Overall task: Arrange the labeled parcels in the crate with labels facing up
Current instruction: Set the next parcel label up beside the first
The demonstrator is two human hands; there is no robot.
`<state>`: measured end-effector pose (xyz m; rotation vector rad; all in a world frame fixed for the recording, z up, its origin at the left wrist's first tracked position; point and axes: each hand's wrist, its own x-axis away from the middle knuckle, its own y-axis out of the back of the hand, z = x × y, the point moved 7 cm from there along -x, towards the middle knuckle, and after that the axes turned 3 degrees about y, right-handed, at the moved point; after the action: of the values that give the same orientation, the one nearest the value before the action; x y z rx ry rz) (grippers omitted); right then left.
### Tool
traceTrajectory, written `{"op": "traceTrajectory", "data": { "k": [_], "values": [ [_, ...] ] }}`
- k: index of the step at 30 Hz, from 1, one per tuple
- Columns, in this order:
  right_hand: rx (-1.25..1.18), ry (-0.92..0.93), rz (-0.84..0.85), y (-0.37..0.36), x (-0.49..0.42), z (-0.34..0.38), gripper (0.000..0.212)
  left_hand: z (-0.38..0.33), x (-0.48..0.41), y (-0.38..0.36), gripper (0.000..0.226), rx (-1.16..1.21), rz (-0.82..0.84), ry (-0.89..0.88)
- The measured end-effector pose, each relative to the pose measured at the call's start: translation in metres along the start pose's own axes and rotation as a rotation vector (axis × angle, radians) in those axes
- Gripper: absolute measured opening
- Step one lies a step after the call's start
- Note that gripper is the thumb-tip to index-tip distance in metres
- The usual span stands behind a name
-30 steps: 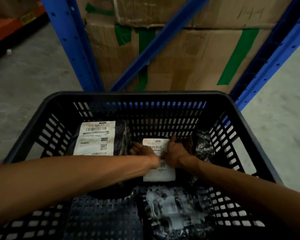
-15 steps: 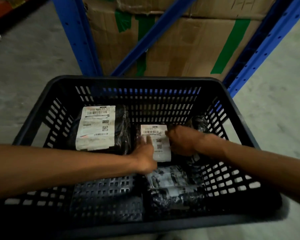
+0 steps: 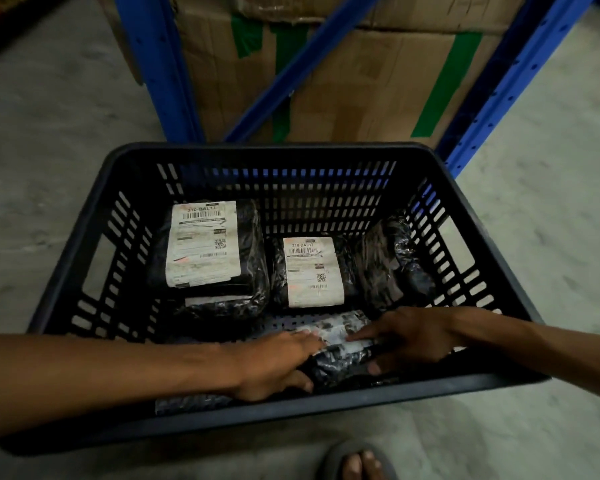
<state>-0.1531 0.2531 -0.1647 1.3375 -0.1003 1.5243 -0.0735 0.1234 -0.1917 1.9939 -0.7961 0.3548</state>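
Note:
A black slotted crate stands on the floor in front of me. Inside, a large black parcel lies at the back left with its white label up. A smaller black parcel lies beside it in the middle, label up too. A black-wrapped parcel leans against the right wall, no label showing. Near the front wall lies another black parcel with a pale, crumpled face up. My left hand grips its left end and my right hand grips its right end.
A blue steel rack holding taped cardboard boxes rises just behind the crate. Bare concrete floor lies left and right. A sandalled foot shows at the bottom edge, close to the crate's front wall.
Both hands have left the middle labelled parcel and come back toward me onto the front parcel. The view has pulled back and tilted down, so the crate's front wall shows.

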Motion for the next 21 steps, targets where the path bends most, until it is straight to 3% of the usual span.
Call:
{"op": "traceTrajectory", "data": {
  "k": [3,7,9,11,13,16,21],
  "values": [
    [-0.251,0.023,-0.113,0.027,0.014,-0.009,0.036,0.006,0.014,0.016,0.040,0.261,-0.048,-0.013],
    [-0.575,-0.145,-0.369,0.067,0.036,-0.039,0.070,0.010,0.027,0.054,0.048,0.850,-0.143,0.087],
    [-0.823,-0.110,-0.344,0.066,0.035,-0.040,0.073,0.022,0.023,0.071,0.059,1.176,-0.238,0.200],
    [-1.088,-0.043,-0.363,0.064,0.030,-0.031,0.064,0.031,0.018,0.082,0.058,1.337,-0.296,0.279],
    [-1.213,-0.051,-0.510,0.064,0.019,-0.032,0.060,0.040,0.015,0.085,0.059,1.411,-0.321,0.355],
    [-1.242,-0.066,-0.744,0.058,-0.002,-0.036,0.086,0.052,0.005,0.082,0.062,1.429,-0.403,0.488],
    [-0.946,-0.098,-0.917,0.069,-0.023,-0.039,0.088,0.045,-0.016,0.084,0.070,1.207,-0.495,0.524]
  ]
}}
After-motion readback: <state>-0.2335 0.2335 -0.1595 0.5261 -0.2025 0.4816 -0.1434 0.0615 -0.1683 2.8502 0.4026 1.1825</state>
